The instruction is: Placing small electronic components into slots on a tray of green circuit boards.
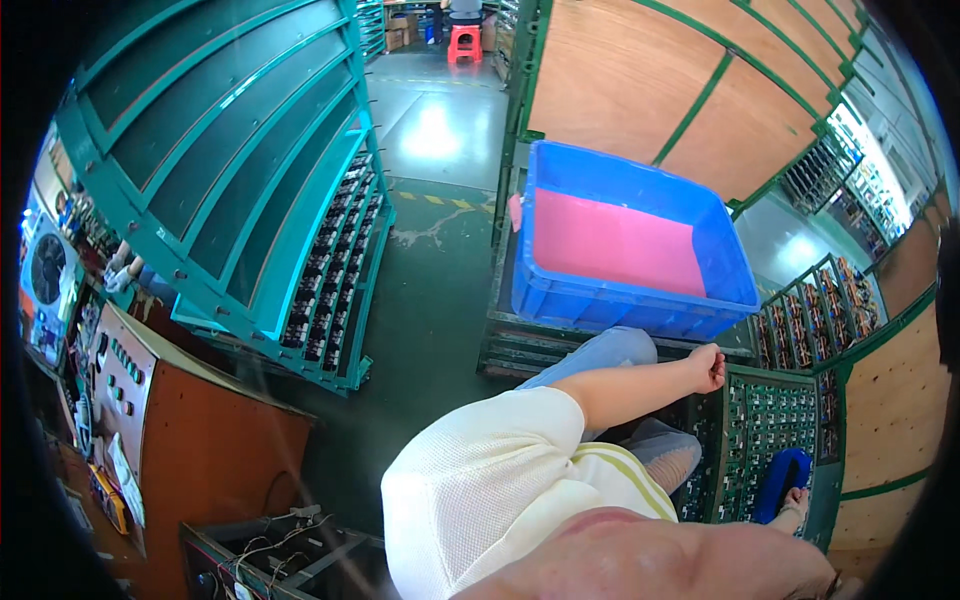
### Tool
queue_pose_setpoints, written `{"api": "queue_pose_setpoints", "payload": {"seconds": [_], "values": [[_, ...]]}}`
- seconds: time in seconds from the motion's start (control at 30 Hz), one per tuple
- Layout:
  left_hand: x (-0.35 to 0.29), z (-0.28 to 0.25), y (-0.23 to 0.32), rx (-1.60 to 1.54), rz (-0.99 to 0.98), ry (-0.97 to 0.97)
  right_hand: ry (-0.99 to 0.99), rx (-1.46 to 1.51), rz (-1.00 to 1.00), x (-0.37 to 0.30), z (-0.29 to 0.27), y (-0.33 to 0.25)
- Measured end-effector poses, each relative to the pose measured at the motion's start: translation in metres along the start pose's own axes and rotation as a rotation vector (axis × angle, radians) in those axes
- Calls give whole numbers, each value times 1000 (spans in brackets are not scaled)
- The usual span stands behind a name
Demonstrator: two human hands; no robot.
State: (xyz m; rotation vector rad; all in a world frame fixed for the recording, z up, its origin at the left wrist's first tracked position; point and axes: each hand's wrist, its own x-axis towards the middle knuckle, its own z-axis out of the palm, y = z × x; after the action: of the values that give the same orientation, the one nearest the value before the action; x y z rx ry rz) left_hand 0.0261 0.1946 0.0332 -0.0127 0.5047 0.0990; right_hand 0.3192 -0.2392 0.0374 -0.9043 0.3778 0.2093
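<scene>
My left hand (710,368) is closed, its fingers curled in. It is near the front of the blue bin and above the edge of a green tray (735,440) holding rows of small metallic parts. Whatever may be inside those fingers is hidden. At the lower right, my right hand (793,505) grips a blue curved piece (780,480), shaped like a horseshoe, over the same tray. Its exact kind cannot be made out. My legs, in light blue jeans, are bent beside the tray.
A blue plastic bin (640,315) with a pink bottom stands ahead. More trays of parts (820,310) lie to the right, by wooden panels (890,400). A teal rack (240,200) stands left, and an orange-brown cabinet (220,440) nearer. A red stool (465,44) is far off, a person there.
</scene>
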Motion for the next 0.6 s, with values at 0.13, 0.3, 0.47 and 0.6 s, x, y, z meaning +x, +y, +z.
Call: {"api": "queue_pose_setpoints", "payload": {"seconds": [0.13,0.3,0.47,0.6], "values": [[-18,3,-1,56,-4,-53,-380,202,41,-31,67,14],[-45,6,7,102,34,-84,-836,-248,79,-240,242,160],[-85,23,3,-4,155,-212,-877,-419,-416,-347,283,282],[-38,-25,50,48,307,-231,-952,-605,-672,-367,286,319]]}}
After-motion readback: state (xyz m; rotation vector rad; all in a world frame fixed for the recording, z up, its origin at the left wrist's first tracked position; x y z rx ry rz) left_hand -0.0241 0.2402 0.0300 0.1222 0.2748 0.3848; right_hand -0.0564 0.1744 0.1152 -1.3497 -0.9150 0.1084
